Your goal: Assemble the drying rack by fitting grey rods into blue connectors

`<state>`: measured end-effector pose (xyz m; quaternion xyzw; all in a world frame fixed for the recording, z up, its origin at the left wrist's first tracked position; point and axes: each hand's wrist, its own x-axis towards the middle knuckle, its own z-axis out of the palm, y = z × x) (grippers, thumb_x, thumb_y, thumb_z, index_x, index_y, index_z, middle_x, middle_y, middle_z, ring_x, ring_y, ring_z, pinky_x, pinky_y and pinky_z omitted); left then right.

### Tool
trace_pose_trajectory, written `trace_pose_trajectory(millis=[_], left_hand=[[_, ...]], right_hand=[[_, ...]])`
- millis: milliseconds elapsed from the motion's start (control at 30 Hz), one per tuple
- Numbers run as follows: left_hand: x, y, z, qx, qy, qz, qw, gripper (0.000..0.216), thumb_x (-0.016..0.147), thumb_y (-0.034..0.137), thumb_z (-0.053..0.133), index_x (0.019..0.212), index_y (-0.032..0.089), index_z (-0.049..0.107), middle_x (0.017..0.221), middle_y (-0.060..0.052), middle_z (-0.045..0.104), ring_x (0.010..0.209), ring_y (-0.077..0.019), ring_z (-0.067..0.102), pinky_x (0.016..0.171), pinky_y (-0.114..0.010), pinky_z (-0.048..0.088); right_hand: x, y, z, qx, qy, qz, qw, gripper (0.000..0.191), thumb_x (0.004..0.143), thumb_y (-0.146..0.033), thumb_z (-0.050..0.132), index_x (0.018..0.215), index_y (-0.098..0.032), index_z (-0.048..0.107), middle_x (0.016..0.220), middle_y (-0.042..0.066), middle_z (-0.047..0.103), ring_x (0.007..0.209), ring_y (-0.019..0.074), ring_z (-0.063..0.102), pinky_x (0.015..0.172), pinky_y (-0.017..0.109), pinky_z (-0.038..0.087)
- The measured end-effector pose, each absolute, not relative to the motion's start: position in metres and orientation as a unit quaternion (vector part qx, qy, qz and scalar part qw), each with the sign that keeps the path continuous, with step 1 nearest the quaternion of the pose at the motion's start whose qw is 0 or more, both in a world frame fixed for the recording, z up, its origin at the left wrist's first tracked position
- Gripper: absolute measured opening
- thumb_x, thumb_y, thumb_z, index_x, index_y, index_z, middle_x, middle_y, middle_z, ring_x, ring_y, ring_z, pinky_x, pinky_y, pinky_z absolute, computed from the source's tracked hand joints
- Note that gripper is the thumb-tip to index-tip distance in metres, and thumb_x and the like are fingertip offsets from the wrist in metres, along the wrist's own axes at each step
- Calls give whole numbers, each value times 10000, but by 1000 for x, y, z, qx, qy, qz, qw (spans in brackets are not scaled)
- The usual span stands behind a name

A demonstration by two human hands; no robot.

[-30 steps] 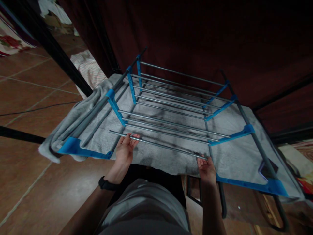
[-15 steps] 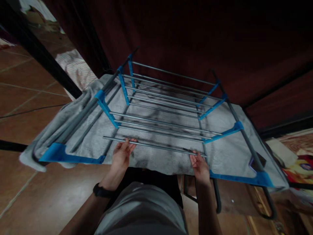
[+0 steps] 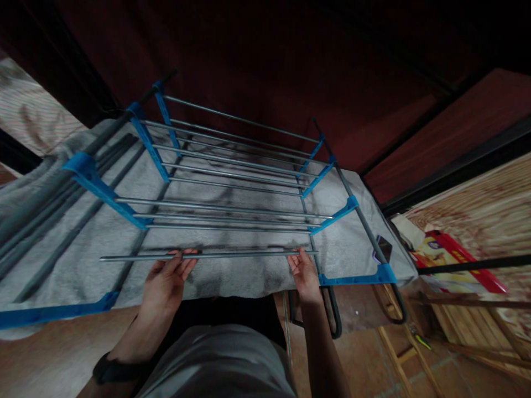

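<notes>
A thin grey metal rod [image 3: 240, 255] lies across both hands, near the front edge of the cloth-covered surface. My left hand [image 3: 168, 279] pinches it left of its middle, thumb on the near side. Close to the rod's right end, my right hand [image 3: 303, 271] grips it between thumb and fingers. Beyond the rod stands a partly assembled rack with blue plastic brackets [image 3: 102, 190] and several metal crossbars [image 3: 224, 207] between them. The front blue bracket [image 3: 357, 276] on the right and its left counterpart [image 3: 58, 313] have no crossbar between them.
Grey fleece cloth [image 3: 244, 279] covers the surface. Several loose tubes [image 3: 70, 207] lie at left. A phone [image 3: 384, 249] rests by the right bracket. A red and yellow box [image 3: 452, 262] and a wooden frame [image 3: 404, 354] are at right. A dark red curtain [image 3: 249, 61] hangs behind.
The view has swung to the right, so the rack appears further left. Both hands still hold the rod, which now looks more level, its left end closer to the left bracket.
</notes>
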<state>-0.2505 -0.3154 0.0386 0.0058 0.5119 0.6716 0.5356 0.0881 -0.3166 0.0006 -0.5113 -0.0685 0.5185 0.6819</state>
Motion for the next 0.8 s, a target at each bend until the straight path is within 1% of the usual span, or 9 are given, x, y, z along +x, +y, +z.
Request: trace_pose_trajectory(millis=[100, 200, 333, 467, 567, 667, 800], left_hand=[[-248, -315, 38, 4, 515, 665, 541, 250, 786, 20, 686, 673, 201, 556, 727, 21, 733, 786, -182, 777, 740, -284, 662], [-248, -315, 32, 5, 511, 669, 541, 284, 763, 16, 716, 658, 197, 524, 723, 32, 732, 781, -184, 775, 754, -304, 666], [-248, -314, 26, -10, 515, 664, 542, 318, 741, 14, 742, 641, 193, 498, 720, 32, 735, 754, -185, 772, 745, -319, 668], [-249, -312, 29, 3, 492, 679, 545, 347, 703, 18, 768, 617, 191, 480, 716, 40, 729, 803, -211, 784, 734, -325, 671], [-252, -310, 36, 25, 494, 668, 557, 264, 728, 30, 752, 651, 198, 564, 754, 17, 748, 832, -203, 785, 733, -293, 664], [-254, -309, 42, 47, 503, 646, 572, 169, 780, 39, 698, 760, 205, 673, 862, -30, 787, 882, -185, 780, 754, -255, 652], [-254, -308, 48, 56, 498, 652, 569, 179, 795, 33, 653, 795, 207, 698, 923, -47, 798, 916, -191, 778, 784, -272, 655]], right_hand=[[83, -318, 8, -491, -102, 537, 678, 236, 745, -356, 875, 881, -251, 713, 894, -9, 790, 928, 170, 752, 973, 353, 580], [75, -320, 14, -472, -130, 561, 668, 258, 711, -291, 887, 899, -249, 716, 980, 14, 801, 1010, 200, 750, 1044, 410, 554], [61, -323, 18, -461, -143, 588, 649, 304, 693, -268, 895, 939, -251, 717, 1006, 22, 808, 1003, 208, 753, 1036, 418, 561], [50, -325, 19, -453, -152, 596, 645, 296, 702, -290, 902, 928, -265, 713, 981, 9, 806, 973, 204, 756, 1015, 415, 573], [46, -324, 18, -445, -156, 596, 649, 305, 694, -288, 908, 939, -271, 727, 995, 16, 806, 986, 210, 749, 1024, 423, 573], [44, -323, 17, -446, -162, 585, 658, 304, 687, -265, 906, 940, -274, 738, 1009, 23, 803, 1029, 222, 737, 1046, 439, 567], [41, -322, 18, -445, -166, 575, 666, 306, 690, -240, 892, 949, -280, 735, 1043, 23, 798, 1037, 221, 730, 1057, 449, 566]])
